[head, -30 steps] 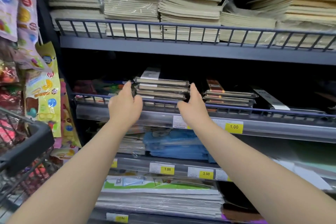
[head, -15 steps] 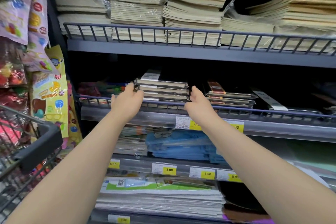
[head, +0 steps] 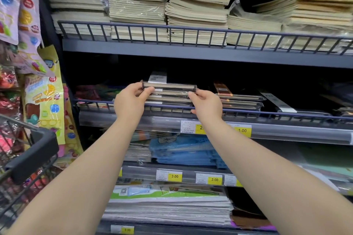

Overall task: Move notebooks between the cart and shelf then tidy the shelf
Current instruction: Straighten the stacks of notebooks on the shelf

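A stack of dark wrapped notebooks [head: 170,94] lies on the middle shelf [head: 286,118] behind a low wire rail. My left hand [head: 130,102] pinches the left end of the stack's upper notebooks, thumb on top and fingers under. My right hand [head: 207,104] grips their right end the same way. The top notebook [head: 169,85] looks slightly raised from those below. A black shopping cart [head: 32,156] stands at the lower left; its contents look like colourful packs, no notebooks are visible in it.
A second dark notebook stack [head: 240,99] lies right of my hands. Tall piles of beige exercise books [head: 137,5] fill the top shelf. Blue folders [head: 183,150] and paper pads [head: 168,206] sit on lower shelves. Hanging toy packs [head: 44,97] crowd the left side.
Both hands moved up from the shelf rail and closed on the two ends of the top notebooks. The view has drawn closer to the shelf.
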The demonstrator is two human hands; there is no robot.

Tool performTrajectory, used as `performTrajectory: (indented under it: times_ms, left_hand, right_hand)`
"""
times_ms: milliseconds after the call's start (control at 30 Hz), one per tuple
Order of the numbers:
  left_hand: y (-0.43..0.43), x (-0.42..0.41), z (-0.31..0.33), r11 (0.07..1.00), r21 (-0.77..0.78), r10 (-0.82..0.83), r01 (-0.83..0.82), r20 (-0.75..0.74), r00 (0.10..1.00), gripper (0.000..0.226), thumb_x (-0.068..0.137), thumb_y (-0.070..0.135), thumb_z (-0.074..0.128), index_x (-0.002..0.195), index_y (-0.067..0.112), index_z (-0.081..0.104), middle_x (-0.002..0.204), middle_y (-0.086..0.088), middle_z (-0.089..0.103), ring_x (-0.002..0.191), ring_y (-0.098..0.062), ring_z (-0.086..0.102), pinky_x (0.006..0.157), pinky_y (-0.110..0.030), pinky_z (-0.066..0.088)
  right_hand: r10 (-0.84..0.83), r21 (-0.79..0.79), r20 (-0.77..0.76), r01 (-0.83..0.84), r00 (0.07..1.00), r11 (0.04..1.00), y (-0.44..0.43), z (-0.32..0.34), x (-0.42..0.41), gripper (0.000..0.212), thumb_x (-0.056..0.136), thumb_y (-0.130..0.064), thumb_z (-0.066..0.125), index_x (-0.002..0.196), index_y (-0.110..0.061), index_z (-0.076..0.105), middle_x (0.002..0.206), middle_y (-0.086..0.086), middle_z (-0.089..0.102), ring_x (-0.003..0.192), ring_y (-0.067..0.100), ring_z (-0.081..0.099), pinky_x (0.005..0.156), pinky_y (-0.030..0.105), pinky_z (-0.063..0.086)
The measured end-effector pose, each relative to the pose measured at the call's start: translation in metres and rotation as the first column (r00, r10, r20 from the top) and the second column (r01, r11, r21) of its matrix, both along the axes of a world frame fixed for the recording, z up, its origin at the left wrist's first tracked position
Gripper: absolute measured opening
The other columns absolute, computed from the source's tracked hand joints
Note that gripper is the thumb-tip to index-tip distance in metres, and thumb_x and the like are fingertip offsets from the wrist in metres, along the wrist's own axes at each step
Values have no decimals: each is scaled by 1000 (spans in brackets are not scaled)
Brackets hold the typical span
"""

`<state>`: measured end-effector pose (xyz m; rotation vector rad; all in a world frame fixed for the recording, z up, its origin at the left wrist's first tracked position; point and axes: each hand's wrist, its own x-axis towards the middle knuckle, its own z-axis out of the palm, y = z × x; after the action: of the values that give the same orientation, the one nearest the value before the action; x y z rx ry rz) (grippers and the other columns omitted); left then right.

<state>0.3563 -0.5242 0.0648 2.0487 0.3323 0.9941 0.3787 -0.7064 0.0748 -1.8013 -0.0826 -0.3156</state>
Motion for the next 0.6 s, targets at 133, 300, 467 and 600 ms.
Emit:
performTrajectory:
  times_ms: [133, 300, 467, 600]
  left_hand:
    - [-3, -3, 1, 1000, 21, 13, -13, -14, 1000, 40, 88, 47, 60, 116, 19, 66, 109, 0, 71, 102, -16, 62, 75, -25, 37]
    - [6, -7, 4, 992, 109, -54, 66, -113, 992, 45, 96, 44, 46, 132, 17, 53, 124, -6, 64, 115, -25, 57, 88, -31, 41]
    - [18, -10, 4, 924, 373, 76, 79, -383, 921, 37, 99, 23, 29, 128, 12, 49, 125, -21, 58, 110, -39, 53, 87, -40, 39]
    - [14, -8, 2, 859, 503, 146, 91, -412, 900, 28, 95, 15, 36, 116, 10, 54, 115, -18, 62, 104, -37, 56, 85, -39, 37]
  right_hand:
    - [-77, -90, 56, 82, 995, 993, 5, -2, -1, 38, 90, -33, 60, 124, -16, 62, 116, -2, 69, 100, 20, 66, 87, 42, 55]
    - [19, -75, 35, -17, 999, 997, 0, -1, -3, 44, 93, -28, 56, 135, -14, 52, 118, -1, 63, 109, 22, 61, 92, 45, 53]
    - [182, -164, -246, -226, 952, 960, -2, 24, -3, 41, 96, -8, 41, 136, -4, 41, 102, 6, 44, 87, 23, 57, 79, 37, 57]
    - [132, -467, -217, -221, 967, 856, -1, 26, -3, 39, 90, -3, 43, 130, 0, 45, 113, 17, 54, 96, 33, 61, 71, 37, 56]
